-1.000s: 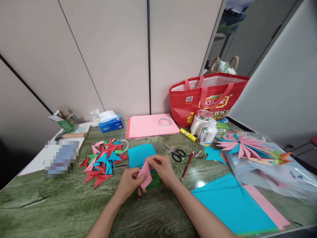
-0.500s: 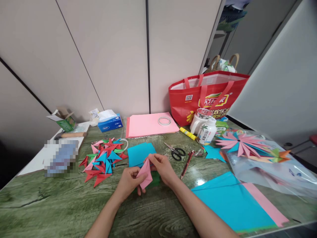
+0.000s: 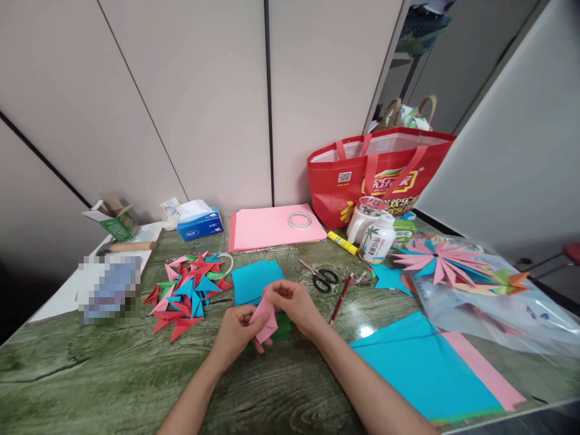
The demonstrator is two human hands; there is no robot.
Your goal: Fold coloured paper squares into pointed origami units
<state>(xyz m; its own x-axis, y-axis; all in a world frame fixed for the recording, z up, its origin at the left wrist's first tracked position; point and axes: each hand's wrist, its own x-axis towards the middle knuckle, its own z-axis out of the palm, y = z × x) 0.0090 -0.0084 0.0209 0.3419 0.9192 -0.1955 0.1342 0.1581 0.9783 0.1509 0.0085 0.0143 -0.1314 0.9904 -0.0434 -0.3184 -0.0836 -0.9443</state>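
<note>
A small folded piece of pink paper (image 3: 266, 319) is held between both hands above the table. My left hand (image 3: 238, 329) grips its lower left side, thumb on top and fingers beneath. At the upper tip, my right hand (image 3: 292, 302) pinches the paper, partly covering it. Just behind lie blue paper squares (image 3: 254, 279), and green paper (image 3: 284, 326) shows under the hands. To the left is a pile of folded paper pieces (image 3: 194, 290) in red, blue, pink and green.
Scissors (image 3: 322, 278) and a pencil (image 3: 342, 299) lie right of the hands. A pink paper stack (image 3: 260, 229), tissue box (image 3: 200, 225), glue stick (image 3: 343, 243), white bottle (image 3: 377, 240) and red bag (image 3: 362, 175) stand behind. Blue sheets (image 3: 430, 374) and a paper star (image 3: 437, 258) lie right.
The pink paper's upper tip is now more covered by my right hand's fingers, and less of the paper shows. Both hands stay in nearly the same place; the view shifts slightly.
</note>
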